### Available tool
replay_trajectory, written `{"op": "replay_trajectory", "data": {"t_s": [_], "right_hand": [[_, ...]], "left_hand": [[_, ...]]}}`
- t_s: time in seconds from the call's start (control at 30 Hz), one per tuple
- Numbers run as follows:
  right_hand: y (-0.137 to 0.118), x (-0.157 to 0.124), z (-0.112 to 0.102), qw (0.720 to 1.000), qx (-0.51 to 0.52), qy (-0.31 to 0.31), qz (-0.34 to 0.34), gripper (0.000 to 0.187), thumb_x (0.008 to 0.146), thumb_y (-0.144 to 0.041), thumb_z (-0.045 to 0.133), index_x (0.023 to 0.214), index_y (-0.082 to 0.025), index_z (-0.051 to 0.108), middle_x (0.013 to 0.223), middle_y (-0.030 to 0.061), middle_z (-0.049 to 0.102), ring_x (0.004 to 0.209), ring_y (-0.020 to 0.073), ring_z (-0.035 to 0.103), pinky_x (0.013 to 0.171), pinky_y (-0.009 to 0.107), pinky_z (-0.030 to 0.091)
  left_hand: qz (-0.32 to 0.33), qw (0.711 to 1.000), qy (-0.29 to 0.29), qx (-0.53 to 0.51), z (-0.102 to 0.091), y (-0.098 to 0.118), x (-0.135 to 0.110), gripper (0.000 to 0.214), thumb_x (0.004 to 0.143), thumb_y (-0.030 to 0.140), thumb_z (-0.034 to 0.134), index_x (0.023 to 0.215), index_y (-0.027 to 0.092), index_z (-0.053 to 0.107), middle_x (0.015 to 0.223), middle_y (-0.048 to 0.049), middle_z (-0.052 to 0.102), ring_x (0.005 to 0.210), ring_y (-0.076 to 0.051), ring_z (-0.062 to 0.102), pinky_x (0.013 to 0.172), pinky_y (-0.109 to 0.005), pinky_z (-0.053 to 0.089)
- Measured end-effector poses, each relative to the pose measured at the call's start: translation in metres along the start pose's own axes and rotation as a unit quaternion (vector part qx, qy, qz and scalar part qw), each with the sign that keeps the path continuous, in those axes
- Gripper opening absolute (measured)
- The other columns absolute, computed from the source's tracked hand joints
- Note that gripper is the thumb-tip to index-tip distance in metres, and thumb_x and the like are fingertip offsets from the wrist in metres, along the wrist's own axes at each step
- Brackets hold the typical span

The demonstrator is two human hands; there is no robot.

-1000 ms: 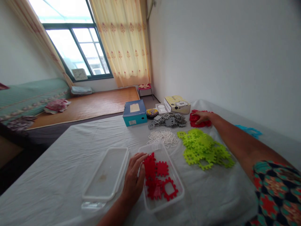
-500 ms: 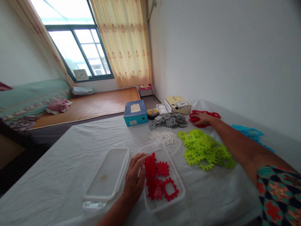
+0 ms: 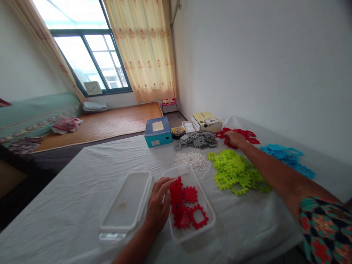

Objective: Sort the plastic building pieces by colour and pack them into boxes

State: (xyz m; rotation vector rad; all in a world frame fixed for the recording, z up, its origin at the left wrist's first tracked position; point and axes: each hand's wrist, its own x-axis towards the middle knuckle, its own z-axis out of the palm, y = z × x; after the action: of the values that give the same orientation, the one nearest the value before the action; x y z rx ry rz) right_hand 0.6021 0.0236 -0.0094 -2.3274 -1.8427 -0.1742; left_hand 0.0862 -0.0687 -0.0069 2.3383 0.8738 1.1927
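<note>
Head view: some red pieces (image 3: pixel 190 194) in tub (image 3: pixel 204 194), red pile (image 3: pixel 246 136) still outside; left hand (image 3: pixel 158 201) thumb apart from fingers, right hand (image 3: pixel 234 139) grip: can't tell.

Looks forward and down from the head, close above a white cloth-covered table (image 3: pixel 74 194) across the lower frame.

Daylight glares white through the window (image 3: pixel 89 60); the room looks dim.
</note>
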Motion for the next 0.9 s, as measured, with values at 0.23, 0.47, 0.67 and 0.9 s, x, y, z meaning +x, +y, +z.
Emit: {"op": "replay_trajectory", "data": {"t_s": [0.23,0.47,0.67,0.9], "right_hand": [[0.017,-0.003,-0.036,0.995,0.012,0.081,0.055,0.028,0.074,-0.020,0.052,0.096,-0.019,0.071,0.109,0.0113,0.067,0.096,0.0262,0.063,0.087,0.033,0.046],[-0.071,-0.051,-0.100,0.918,0.350,0.176,-0.059,0.029,0.073,-0.040,0.065,0.093,-0.019,0.067,0.091,0.0079,0.071,0.084,0.0258,0.064,0.077,0.038,0.052],[-0.237,-0.156,-0.090,0.844,0.474,-0.045,-0.247,0.023,0.076,-0.038,0.068,0.098,-0.030,0.066,0.089,0.0001,0.070,0.076,0.0206,0.067,0.069,0.039,0.056],[-0.265,-0.195,-0.093,0.922,0.244,0.024,-0.300,0.047,0.085,-0.020,0.055,0.129,-0.036,0.057,0.136,0.0035,0.055,0.127,0.0234,0.049,0.104,0.050,0.041]], "left_hand": [[0.011,1.000,0.002,-0.006,0.000,-0.001,0.001,0.034,0.095,0.021,0.037,0.118,0.023,0.061,0.120,-0.0092,0.060,0.118,-0.021,0.053,0.105,-0.044,0.043],[0.010,1.000,0.002,0.007,0.002,0.001,0.001,0.034,0.096,0.022,0.036,0.122,0.020,0.057,0.123,-0.0101,0.058,0.119,-0.020,0.051,0.104,-0.044,0.042],[0.002,0.999,0.031,0.015,0.003,0.005,-0.001,0.037,0.097,0.024,0.034,0.130,0.017,0.049,0.131,-0.0131,0.052,0.124,-0.021,0.047,0.107,-0.043,0.039],[0.031,0.999,0.044,0.008,-0.002,0.006,-0.001,0.037,0.099,0.027,0.032,0.129,0.017,0.051,0.129,-0.0128,0.053,0.124,-0.020,0.046,0.107,-0.042,0.037]]}}
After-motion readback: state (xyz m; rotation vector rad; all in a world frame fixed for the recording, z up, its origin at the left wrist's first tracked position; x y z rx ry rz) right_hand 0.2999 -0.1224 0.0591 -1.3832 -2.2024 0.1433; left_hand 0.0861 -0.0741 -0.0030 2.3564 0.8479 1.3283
